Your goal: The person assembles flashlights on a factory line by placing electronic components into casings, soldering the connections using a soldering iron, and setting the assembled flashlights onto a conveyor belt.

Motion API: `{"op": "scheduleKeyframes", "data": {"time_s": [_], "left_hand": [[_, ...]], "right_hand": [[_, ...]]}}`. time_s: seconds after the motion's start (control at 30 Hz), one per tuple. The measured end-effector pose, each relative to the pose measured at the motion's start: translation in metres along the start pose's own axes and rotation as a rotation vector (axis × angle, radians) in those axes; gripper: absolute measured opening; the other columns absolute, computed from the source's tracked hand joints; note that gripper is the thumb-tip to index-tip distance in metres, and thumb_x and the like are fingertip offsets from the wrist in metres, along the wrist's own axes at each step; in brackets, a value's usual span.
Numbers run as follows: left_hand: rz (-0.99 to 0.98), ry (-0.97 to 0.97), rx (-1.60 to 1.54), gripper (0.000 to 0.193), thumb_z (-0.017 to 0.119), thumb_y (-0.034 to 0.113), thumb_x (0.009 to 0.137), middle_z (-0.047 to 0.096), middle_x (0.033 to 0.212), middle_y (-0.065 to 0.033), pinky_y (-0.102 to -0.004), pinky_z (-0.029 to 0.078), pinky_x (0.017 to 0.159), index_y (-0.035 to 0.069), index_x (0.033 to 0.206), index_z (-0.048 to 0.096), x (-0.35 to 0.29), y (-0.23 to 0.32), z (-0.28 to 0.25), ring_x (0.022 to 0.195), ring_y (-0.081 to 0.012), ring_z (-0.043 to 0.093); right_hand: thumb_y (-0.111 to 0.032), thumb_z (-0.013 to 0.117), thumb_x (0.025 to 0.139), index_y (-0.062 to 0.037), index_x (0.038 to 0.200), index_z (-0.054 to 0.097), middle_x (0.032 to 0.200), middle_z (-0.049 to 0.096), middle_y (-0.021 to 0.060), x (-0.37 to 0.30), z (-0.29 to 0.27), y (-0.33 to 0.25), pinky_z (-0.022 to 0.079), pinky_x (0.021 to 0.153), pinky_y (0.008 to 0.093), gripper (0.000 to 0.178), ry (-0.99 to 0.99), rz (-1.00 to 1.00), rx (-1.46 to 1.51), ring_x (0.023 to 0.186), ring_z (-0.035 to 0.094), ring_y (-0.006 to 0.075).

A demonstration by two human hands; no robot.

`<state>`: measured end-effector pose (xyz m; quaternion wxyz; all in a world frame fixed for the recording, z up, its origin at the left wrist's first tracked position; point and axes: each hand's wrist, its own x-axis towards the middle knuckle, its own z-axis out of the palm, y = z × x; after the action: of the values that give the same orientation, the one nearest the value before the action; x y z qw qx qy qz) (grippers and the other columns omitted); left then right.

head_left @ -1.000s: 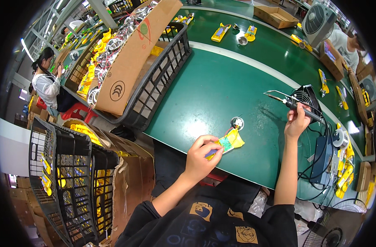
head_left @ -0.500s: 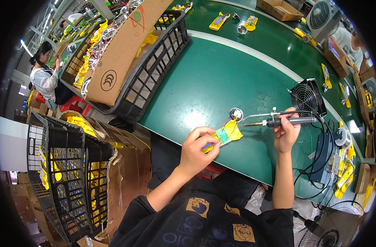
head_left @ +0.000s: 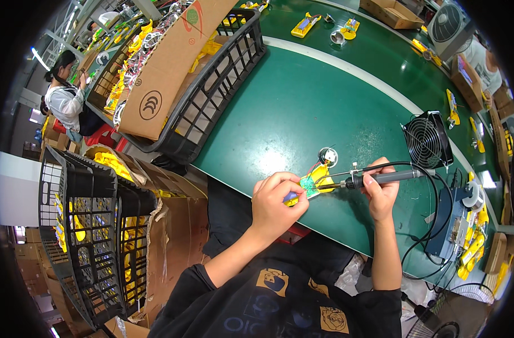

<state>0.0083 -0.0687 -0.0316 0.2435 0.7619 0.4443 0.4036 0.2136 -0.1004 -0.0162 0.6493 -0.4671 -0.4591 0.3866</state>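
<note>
Near the table's front edge, my left hand (head_left: 279, 203) pinches one end of a yellow plastic housing (head_left: 325, 179) with a small green circuit board (head_left: 308, 185) on it. Thin wires lead from the board to a round silvery part (head_left: 327, 156) just beyond. My right hand (head_left: 382, 194) is closed round the grey handle of a soldering iron (head_left: 393, 177). A thin metal guide tube (head_left: 338, 174) runs alongside the iron. Both tips point left and reach the board; whether they touch it is too small to tell. My left fingers cover the housing's near end.
A black crate (head_left: 226, 90) with cardboard and yellow parts stands left. Right are a black square fan (head_left: 427, 141), a blue box (head_left: 440, 222) with cables, and a wire spool (head_left: 474, 192). Yellow assemblies (head_left: 306, 25) lie on the far green belt. More crates (head_left: 91, 242) stand lower left.
My right hand has brought the soldering iron left and down, from beside the housing to over the circuit board. My left hand still holds the housing. The whole view has shifted slightly.
</note>
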Motion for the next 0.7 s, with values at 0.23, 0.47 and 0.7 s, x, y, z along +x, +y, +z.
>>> {"op": "scheduleKeyframes", "data": {"time_s": [0.23, 0.47, 0.7], "left_hand": [[0.017, 0.022, 0.033, 0.011, 0.065, 0.006, 0.057, 0.059, 0.079, -0.0006, -0.0296, 0.037, 0.067, 0.008, 0.062, 0.055, 0.0011, 0.0014, 0.0027, 0.072, -0.0172, 0.057], [0.011, 0.015, 0.035, 0.011, 0.065, 0.007, 0.057, 0.058, 0.078, 0.0008, -0.0305, 0.037, 0.068, 0.009, 0.061, 0.054, 0.0007, 0.0002, 0.0040, 0.071, -0.0172, 0.055], [0.008, 0.016, 0.039, 0.013, 0.065, 0.008, 0.058, 0.058, 0.077, 0.0023, -0.0309, 0.036, 0.068, 0.010, 0.061, 0.053, 0.0006, 0.0005, 0.0043, 0.071, -0.0166, 0.054]], "right_hand": [[-0.004, 0.055, 0.072, -0.0004, 0.074, 0.047, 0.070, 0.043, 0.0021, -0.0009, 0.0031, 0.0002, 0.033, 0.047, 0.0190, 0.008, -0.003, 0.021, -0.008, 0.052, 0.041, 0.0054], [-0.004, 0.055, 0.072, -0.0003, 0.075, 0.047, 0.069, 0.044, 0.0018, -0.0011, 0.0042, 0.0008, 0.033, 0.047, 0.0190, 0.009, -0.020, 0.041, -0.022, 0.052, 0.041, 0.0052], [-0.005, 0.055, 0.072, -0.0001, 0.075, 0.047, 0.070, 0.044, 0.0024, -0.0011, 0.0047, 0.0021, 0.033, 0.047, 0.0192, 0.010, -0.011, 0.014, -0.028, 0.053, 0.042, 0.0055]]}}
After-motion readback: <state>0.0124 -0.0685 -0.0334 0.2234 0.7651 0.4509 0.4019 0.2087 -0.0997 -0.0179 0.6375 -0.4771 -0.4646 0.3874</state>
